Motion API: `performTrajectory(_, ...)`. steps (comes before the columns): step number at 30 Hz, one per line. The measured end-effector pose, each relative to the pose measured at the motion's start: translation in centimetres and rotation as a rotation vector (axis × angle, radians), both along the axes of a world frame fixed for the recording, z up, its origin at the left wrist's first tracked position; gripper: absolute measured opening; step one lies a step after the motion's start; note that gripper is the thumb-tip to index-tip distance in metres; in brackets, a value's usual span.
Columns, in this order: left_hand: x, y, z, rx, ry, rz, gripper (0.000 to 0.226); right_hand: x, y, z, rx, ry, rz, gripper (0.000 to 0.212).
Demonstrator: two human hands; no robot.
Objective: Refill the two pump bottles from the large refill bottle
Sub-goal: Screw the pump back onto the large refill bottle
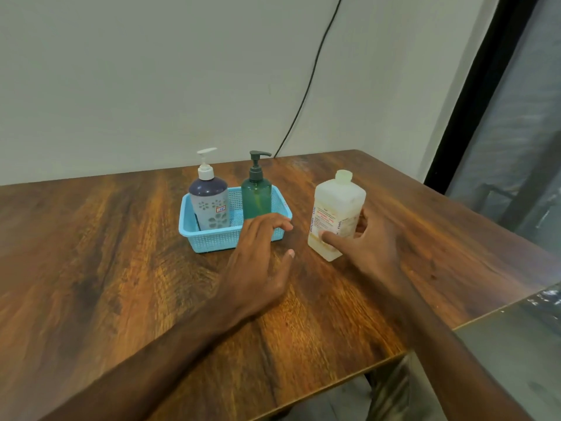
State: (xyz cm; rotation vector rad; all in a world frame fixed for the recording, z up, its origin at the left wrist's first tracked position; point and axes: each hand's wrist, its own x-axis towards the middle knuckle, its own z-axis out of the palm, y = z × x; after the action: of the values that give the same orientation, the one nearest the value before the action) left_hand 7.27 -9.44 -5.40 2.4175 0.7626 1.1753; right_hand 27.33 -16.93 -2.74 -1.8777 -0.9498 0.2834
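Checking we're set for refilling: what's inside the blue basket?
Two pump bottles stand in the blue basket: a purple-and-white bottle at left, a green bottle at right. The left hand hides the green bottle's base and the basket floor near it.

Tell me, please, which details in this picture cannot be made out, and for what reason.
All in the head view:
- Label on the refill bottle: the print is too small and blurred to read.
- Right hand: most of its fingers are hidden behind the refill bottle.
- Green pump bottle: its base is hidden by the left hand and the blue basket wall.
- Flowered pump bottle: the opaque body hides the fill level, and the sticker is too small to read.
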Motion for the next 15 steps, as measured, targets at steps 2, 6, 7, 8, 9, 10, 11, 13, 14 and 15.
performTrajectory(2, -0.1, -0.3, 0.0, -0.089, 0.014, 0.004, 0.058, -1.2, -0.7, -0.2, 0.020, -0.027, -0.019, 0.091)
performTrajectory(6, -0.1, -0.7, -0.1, -0.200, 0.049, -0.054, 0.095, -3.8, -2.3, -0.4, 0.019, -0.092, -0.005, 0.096)
performTrajectory(7, -0.1, -0.8, -0.1, -0.210, 0.058, -0.081, 0.101, -4.5, -2.7, -0.3, 0.020, -0.102, 0.007, 0.098)
performTrajectory(8, -0.1, -0.8, -0.1, -0.210, 0.066, -0.105, 0.106, -5.1, -3.1, -0.3, 0.013, -0.114, 0.024, 0.100)
performTrajectory(9, -0.1, -0.9, -0.2, -0.206, 0.073, -0.122, 0.108, -5.6, -3.4, -0.3, 0.004, -0.130, 0.042, 0.100)
performTrajectory(10, -0.1, -0.9, -0.3, -0.208, 0.078, -0.136, 0.109, -6.2, -3.7, -0.3, -0.011, -0.148, 0.053, 0.099)
performTrajectory(11, -0.1, -1.0, -0.3, -0.218, 0.081, -0.148, 0.108, -6.7, -3.9, -0.4, -0.027, -0.160, 0.056, 0.098)
performTrajectory(13, 0.0, -1.0, -0.4, -0.234, 0.071, -0.173, 0.099, -7.2, -4.2, -0.4, -0.056, -0.166, 0.069, 0.099)
performTrajectory(14, 0.0, -0.9, -0.5, -0.243, 0.063, -0.186, 0.098, -7.2, -4.3, -0.3, -0.074, -0.159, 0.091, 0.100)
performTrajectory(15, 0.0, -0.8, -0.5, -0.258, 0.059, -0.195, 0.098, -6.9, -4.4, -0.1, -0.089, -0.143, 0.125, 0.099)
